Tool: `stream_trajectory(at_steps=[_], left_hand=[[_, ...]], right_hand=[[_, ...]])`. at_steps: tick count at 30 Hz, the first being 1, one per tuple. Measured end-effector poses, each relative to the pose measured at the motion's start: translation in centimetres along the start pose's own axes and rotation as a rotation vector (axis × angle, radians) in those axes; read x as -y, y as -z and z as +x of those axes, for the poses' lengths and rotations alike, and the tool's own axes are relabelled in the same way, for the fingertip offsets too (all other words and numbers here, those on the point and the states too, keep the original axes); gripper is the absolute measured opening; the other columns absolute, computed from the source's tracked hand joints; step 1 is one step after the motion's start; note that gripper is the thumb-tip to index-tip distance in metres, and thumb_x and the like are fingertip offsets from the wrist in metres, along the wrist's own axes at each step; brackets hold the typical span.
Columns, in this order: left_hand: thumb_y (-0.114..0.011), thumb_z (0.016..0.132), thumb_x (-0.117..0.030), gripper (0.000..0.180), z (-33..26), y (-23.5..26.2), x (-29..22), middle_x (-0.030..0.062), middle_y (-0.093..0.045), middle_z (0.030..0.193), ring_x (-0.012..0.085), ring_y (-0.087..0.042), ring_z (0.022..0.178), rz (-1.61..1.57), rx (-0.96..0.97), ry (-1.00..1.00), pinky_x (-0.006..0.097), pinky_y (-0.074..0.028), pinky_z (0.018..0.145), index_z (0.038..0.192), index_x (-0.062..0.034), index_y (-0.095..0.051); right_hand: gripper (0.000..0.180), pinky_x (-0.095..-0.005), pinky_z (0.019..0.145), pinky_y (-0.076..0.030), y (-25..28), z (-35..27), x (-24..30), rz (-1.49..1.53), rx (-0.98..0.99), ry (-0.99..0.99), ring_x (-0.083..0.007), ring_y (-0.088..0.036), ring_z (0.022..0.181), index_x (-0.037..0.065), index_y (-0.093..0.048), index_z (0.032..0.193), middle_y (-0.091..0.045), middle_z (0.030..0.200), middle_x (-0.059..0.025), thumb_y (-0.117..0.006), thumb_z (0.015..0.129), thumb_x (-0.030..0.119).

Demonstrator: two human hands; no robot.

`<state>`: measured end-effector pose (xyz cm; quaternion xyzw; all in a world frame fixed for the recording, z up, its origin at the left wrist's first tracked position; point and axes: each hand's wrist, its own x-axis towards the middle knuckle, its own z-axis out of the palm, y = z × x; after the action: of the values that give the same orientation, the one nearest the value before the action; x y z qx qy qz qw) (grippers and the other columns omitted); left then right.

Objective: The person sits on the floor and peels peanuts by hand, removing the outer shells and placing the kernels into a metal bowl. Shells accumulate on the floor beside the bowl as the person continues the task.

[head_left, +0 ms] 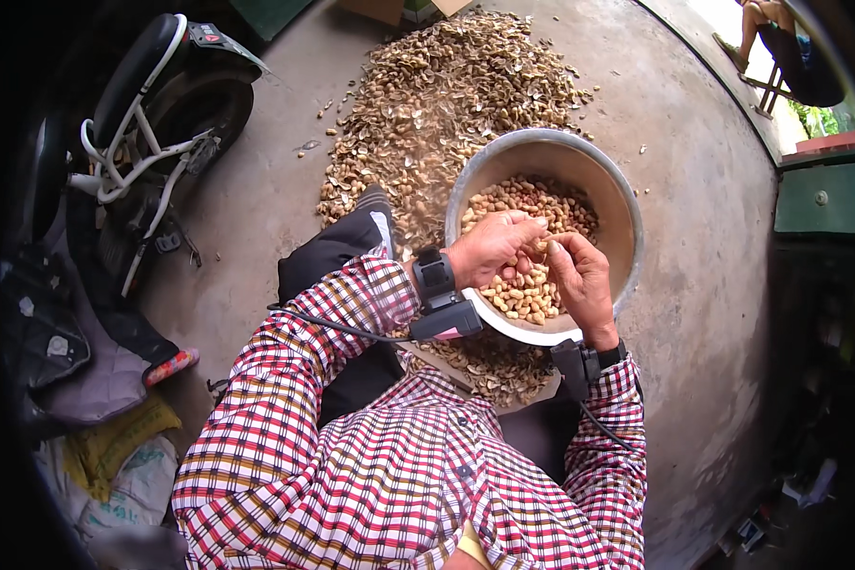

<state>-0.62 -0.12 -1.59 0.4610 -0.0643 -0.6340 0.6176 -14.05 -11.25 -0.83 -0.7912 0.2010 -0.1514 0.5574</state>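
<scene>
Over a wide metal basin, my two hands meet with fingertips nearly touching. My left hand is closed, its thumb and fingers pinching a peanut. From the other side, thumb and fingertips of my right hand close on the same peanut. Whether its shell is cracked is too small to tell. Inside the basin, unshelled peanuts lie on the near side, and reddish shelled kernels show toward the far side. Part of the contents is hidden beneath my hands.
A big heap of peanut shells spreads over the concrete floor beyond the basin, with more shells between my legs. A parked scooter stands at left, near sacks. Far right, a person sits near a green cabinet.
</scene>
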Motion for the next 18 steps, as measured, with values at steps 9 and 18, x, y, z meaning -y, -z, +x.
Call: stream_trajectory(at_steps=[9,18], left_hand=[[-0.070,0.082,-0.018,0.014,-0.3,-0.3,0.1,-0.0017,-0.059,0.068,0.0042,-0.053,0.053,0.092,0.105,-0.090,0.016,-0.038,0.040,0.085,-0.0081,-0.061],[-0.069,0.082,-0.014,0.015,-0.5,-0.4,-0.1,-0.0004,-0.063,0.075,0.0041,-0.054,0.054,0.104,0.140,-0.125,0.017,-0.040,0.045,0.092,-0.0051,-0.063]], right_hand=[[0.024,-0.0221,0.054,-0.036,1.3,0.0,0.0,0.173,-0.027,-0.240,-0.0053,-0.047,0.060,0.002,-0.062,0.078,-0.055,0.064,0.0021,-0.055,0.092,0.021],[0.021,-0.0200,0.051,-0.034,1.4,-0.1,0.4,0.399,-0.004,-0.238,-0.0040,-0.045,0.056,0.004,-0.062,0.079,-0.054,0.064,0.0031,-0.058,0.090,0.022]])
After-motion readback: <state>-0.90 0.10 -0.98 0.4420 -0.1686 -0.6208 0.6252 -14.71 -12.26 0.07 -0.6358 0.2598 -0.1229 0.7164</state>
